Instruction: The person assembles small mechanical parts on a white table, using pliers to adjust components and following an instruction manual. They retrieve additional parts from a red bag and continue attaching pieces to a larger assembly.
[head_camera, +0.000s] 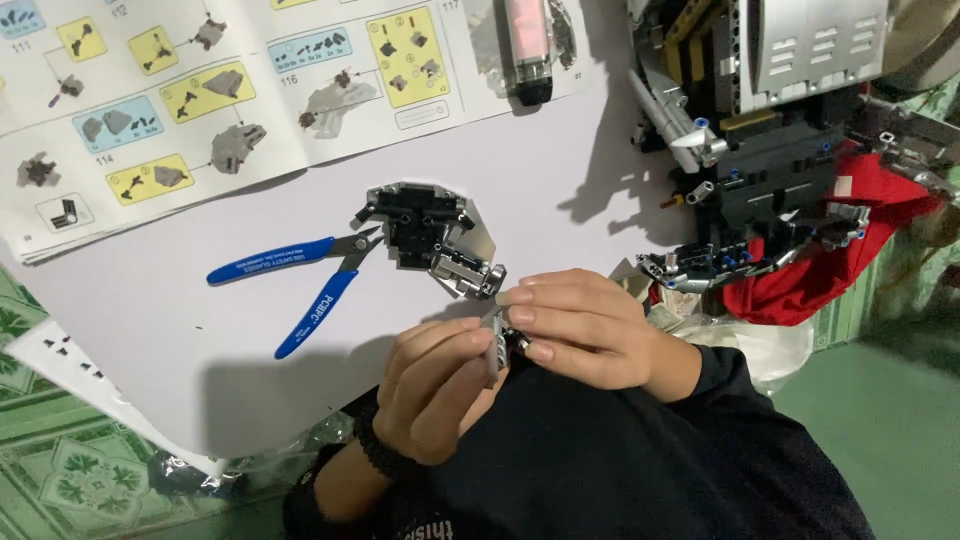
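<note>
My left hand (432, 385) and my right hand (580, 330) meet over my lap, both pinching a small grey and black brick part (497, 345) between their fingertips. Just beyond the fingers, a black and silver brick sub-assembly (430, 232) rests on the white sheet (540, 170). Blue-handled flush cutters (300, 280) lie to its left, jaws toward the sub-assembly. An open instruction booklet (200, 90) with yellow and blue step boxes covers the far left.
A large black, grey and silver brick model (770, 130) stands at the right over a red cloth (830, 260). A pink and black cylinder (527, 50) lies on the booklet. Clear plastic bags (190, 470) sit at the sheet's near edge. Green patterned floor surrounds it.
</note>
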